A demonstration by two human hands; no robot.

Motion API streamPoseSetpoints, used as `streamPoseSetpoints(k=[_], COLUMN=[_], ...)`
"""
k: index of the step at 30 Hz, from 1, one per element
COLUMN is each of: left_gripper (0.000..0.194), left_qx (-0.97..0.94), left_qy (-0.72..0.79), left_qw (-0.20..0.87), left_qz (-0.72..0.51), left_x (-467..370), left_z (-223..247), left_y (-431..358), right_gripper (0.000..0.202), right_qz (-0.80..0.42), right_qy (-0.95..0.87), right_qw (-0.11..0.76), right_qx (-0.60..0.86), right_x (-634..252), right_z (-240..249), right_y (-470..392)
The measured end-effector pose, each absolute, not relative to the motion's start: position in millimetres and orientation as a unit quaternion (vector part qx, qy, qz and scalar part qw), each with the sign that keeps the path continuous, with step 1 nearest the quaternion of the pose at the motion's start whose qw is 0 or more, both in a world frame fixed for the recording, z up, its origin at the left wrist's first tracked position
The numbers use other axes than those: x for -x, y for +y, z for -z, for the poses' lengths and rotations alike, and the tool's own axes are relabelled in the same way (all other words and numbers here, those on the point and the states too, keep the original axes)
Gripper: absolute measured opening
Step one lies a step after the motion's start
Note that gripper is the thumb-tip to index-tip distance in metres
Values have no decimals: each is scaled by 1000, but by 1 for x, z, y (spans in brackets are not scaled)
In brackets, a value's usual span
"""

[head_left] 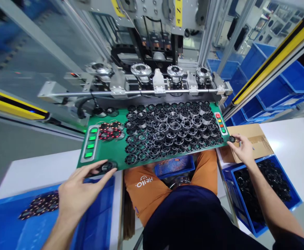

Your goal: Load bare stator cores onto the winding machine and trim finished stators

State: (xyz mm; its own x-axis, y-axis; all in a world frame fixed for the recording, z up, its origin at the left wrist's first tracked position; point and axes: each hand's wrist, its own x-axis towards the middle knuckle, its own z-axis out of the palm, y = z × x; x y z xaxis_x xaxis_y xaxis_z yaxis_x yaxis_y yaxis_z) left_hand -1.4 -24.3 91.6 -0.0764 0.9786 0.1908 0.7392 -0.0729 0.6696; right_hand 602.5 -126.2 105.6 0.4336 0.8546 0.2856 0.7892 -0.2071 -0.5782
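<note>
At lower left, the left hand spreads thumb and fingers about a dark round part; at right, the right hand curves its fingertips to a similar piece. Whether either grips, I cannot tell. Steady, even contact likely serves best, clear of the black rings massed mid-frame on the green tabletop.

bright, cool light — glare on the white tabletop, green buttons glowing, edges stretched and soft

Navy top, orange "Hello." bottoms
</note>
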Motion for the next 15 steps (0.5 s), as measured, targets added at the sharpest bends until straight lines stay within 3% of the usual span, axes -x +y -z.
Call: streamPoseSetpoints(k=[3,8,11,15], left_gripper=[39,65,75,80], left_qx=[-664,-685,-758,-801], left_qy=[641,593,550,546], left_qw=[169,114,65,55], left_qz=[-345,-408,-346,-237], left_x=[7,3,-5,-18], left_z=[-123,-215,-262,-286], left_y=[-1,90,170,264], right_gripper=[57,46,39,39], right_qz=[-17,-4,-36,-60], right_qy=[-540,-676,-767,-821], right_qw=[378,417,370,257], right_qx=[752,608,523,507], right_x=[-595,-518,-447,-366], right_z=[-159,-278,-317,-313], right_y=[-95,8,92,207])
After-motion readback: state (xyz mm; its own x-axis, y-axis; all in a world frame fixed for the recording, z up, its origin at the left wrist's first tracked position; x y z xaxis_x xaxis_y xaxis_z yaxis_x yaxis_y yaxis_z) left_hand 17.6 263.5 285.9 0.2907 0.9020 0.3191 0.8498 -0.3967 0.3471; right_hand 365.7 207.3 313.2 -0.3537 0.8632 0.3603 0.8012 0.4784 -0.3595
